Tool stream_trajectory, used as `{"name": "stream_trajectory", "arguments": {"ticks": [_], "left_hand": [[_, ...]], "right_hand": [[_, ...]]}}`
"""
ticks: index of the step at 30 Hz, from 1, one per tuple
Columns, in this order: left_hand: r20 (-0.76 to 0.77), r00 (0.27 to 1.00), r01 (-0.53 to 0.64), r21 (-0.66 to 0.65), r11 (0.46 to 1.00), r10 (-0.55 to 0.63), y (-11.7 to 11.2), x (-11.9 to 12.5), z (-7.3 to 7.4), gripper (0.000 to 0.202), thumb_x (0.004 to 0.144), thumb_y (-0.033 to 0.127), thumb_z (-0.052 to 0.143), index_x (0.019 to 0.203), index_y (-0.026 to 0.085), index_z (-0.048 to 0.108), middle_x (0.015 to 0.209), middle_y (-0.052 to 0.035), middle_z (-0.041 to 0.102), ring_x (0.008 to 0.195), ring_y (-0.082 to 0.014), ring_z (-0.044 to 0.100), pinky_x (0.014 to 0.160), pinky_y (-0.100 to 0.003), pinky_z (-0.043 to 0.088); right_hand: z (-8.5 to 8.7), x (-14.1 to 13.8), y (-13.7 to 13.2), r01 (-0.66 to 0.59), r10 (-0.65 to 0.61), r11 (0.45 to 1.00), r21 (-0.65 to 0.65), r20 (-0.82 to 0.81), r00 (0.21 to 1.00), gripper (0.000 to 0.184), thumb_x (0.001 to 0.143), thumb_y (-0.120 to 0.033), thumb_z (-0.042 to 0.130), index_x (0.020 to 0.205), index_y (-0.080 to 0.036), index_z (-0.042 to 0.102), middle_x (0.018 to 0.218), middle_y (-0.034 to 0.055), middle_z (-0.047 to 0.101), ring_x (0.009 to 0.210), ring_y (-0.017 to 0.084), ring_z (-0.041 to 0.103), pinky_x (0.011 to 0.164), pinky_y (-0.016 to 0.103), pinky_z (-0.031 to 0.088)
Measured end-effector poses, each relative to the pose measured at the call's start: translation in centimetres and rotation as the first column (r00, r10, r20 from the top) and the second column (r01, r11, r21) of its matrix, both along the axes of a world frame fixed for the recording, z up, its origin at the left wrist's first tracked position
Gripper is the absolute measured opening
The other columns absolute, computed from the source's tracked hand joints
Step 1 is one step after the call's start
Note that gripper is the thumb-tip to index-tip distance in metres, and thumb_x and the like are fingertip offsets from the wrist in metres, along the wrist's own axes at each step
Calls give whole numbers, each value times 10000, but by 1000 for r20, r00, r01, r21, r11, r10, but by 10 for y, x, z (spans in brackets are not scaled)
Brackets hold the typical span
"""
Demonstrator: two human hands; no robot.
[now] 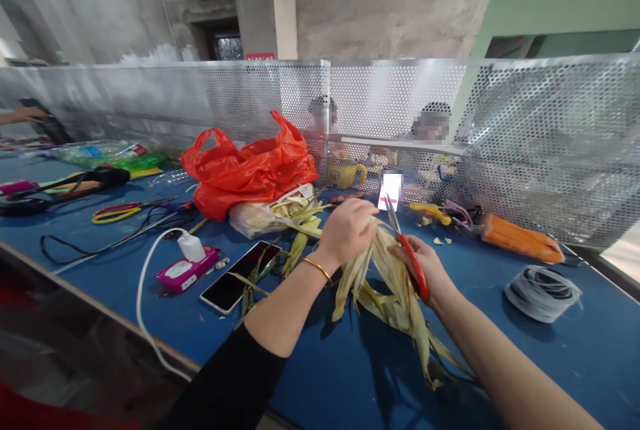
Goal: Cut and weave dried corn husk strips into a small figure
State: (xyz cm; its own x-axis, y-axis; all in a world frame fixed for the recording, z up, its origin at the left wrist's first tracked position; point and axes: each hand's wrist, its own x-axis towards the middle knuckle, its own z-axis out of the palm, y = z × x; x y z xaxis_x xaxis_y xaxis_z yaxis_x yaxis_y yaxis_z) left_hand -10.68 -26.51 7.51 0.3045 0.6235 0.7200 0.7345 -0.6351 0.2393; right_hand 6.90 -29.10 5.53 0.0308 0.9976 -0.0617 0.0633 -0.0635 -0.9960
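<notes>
While the right hand (434,269) wraps round the red-handled scissors (401,238), blades pointing up and away, the left hand (349,231) is curled closed on the top of the dry corn husks (383,263). And look where they sit: bunched right between the two hands, long strips trailing below both over the blue desk (325,377), the dark-screened phone (227,289) lying left of the left wrist!

Grey concrete wall (390,3) behind a perforated metal partition (380,100)
</notes>
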Motion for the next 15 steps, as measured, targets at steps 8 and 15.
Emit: {"name": "stream_trajectory", "arguments": {"ticks": [8,15], "left_hand": [[-196,969,88,-294,952,-150,9,-17,1,447,661,308,692,1089,194,631,1091,-97,654,1045,-284,576,952,-388,395],[-48,969,183,-523,833,-243,4,-25,9,512,621,231,652,1131,215,611,1107,-60,661,974,-242,610,858,-298,437]], "right_hand": [[29,15,0,-138,134,990,35,111,985,351,577,-291,652,914,-204,607,611,-33,624,543,169,576,521,270,434],[31,27,-2,-200,200,976,81,11,980,267,626,-435,680,791,-238,609,724,19,654,628,181,592,598,295,478]]}}
